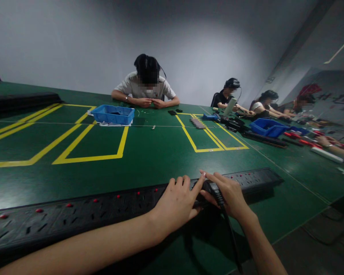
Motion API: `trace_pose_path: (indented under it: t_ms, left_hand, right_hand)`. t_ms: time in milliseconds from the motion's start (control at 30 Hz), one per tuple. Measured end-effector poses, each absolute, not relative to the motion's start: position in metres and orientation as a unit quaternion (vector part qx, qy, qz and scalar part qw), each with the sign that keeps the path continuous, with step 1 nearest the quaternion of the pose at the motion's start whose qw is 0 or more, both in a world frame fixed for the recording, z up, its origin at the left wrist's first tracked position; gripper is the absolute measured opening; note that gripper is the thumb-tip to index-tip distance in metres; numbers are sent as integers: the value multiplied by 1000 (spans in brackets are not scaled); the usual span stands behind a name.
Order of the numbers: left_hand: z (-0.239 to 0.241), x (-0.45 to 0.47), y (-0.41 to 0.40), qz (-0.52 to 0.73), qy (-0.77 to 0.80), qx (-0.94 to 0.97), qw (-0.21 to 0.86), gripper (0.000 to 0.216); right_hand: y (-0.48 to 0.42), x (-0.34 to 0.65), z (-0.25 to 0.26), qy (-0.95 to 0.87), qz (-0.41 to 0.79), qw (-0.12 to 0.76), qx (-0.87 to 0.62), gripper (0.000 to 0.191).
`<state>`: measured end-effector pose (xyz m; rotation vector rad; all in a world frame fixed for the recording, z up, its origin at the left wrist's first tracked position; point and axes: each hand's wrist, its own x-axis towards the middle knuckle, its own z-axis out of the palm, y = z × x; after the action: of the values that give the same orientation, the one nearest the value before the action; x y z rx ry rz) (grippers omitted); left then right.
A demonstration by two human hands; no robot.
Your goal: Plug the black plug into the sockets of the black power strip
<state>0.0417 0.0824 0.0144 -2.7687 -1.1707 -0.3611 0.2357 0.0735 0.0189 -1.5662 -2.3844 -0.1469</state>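
A long black power strip (pixel 74 214) with red switches lies across the green table near me. My left hand (pixel 177 204) rests on top of it, fingers stretched forward and the forefinger pointing toward the right. My right hand (pixel 227 193) is closed around a black plug (pixel 214 190) seated in the strip. The plug's black cable (pixel 230 233) runs back under my right wrist toward me.
Yellow tape rectangles (pixel 91 151) mark the green table (pixel 160 152). A blue bin (pixel 113 114) stands far across, in front of a seated person in a white shirt (pixel 146 89). More people, a second blue bin (pixel 267 127) and tools crowd the far right.
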Motion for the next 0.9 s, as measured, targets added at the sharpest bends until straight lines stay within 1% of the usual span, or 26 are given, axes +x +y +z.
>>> trace_pose_path:
  t_ms: [900]
  left_hand:
    - [11, 42, 83, -127, -383, -914, 50, 76]
  right_hand:
    - [73, 235, 19, -823, -49, 141, -547, 50]
